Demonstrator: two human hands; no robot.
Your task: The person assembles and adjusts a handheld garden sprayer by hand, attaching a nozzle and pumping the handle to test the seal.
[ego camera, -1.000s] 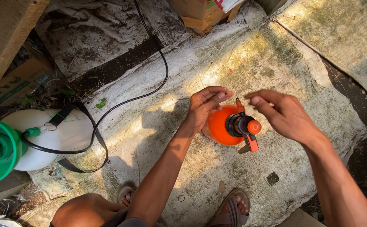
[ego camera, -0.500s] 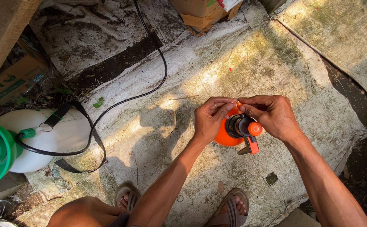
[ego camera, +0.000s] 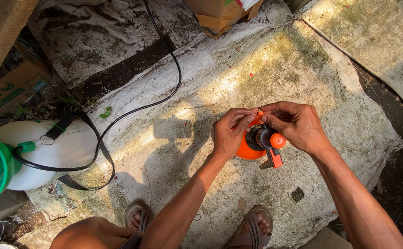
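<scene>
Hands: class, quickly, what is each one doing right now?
Left hand: pinching the nozzle tip of the orange sprayer.
Right hand: pinching the same tip.

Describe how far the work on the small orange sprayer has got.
Done: the orange hand sprayer stands on the woven sheet. In hand: left hand and right hand pinch its small nozzle tip. Left: the white tank sprayer lies untouched.
</scene>
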